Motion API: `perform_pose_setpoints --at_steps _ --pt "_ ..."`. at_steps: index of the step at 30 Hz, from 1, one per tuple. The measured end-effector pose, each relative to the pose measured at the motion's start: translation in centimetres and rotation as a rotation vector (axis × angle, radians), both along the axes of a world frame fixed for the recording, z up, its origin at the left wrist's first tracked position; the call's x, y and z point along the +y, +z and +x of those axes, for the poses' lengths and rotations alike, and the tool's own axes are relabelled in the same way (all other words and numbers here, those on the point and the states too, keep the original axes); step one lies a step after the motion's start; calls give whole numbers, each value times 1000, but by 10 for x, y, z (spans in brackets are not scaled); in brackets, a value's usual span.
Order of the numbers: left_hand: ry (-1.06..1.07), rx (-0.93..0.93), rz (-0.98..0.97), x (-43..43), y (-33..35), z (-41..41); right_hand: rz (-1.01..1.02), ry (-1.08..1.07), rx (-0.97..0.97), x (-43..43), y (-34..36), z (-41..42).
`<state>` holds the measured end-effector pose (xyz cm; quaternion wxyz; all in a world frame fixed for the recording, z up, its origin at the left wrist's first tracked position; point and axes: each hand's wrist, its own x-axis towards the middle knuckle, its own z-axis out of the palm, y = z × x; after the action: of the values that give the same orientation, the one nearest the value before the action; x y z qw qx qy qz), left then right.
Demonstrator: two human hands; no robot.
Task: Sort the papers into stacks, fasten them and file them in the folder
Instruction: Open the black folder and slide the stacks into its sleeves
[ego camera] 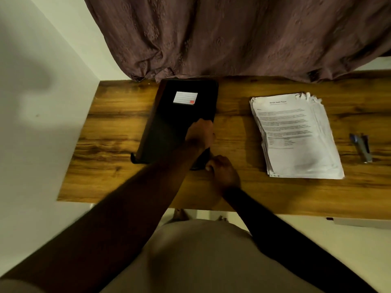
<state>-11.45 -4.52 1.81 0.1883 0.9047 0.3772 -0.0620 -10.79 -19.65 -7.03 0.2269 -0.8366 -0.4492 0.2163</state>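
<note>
black folder, closed, left of centre on the table, long axis pointing away from the person. left hand grips its right edge; right hand curled at the near right corner, hold unclear. paper stack lies well apart, rightward.

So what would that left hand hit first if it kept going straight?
The left hand holds the right edge of the black folder; going on, it would probably cross bare wooden table, then meet the curtain.
</note>
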Motion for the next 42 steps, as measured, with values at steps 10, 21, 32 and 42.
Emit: perform_pose_setpoints --at_steps 10,21,32,42 --pt "197 107 -9 31 -5 -52 -91 -49 -9 -19 -4 -12" --pt "637 -17 -111 29 -59 -182 -127 -244 -42 -18 2 -61" --pt "361 30 -146 49 -47 -201 -129 -349 -17 37 5 -148" --pt "86 -18 -91 96 -48 -239 -188 -214 -14 106 8 -202"
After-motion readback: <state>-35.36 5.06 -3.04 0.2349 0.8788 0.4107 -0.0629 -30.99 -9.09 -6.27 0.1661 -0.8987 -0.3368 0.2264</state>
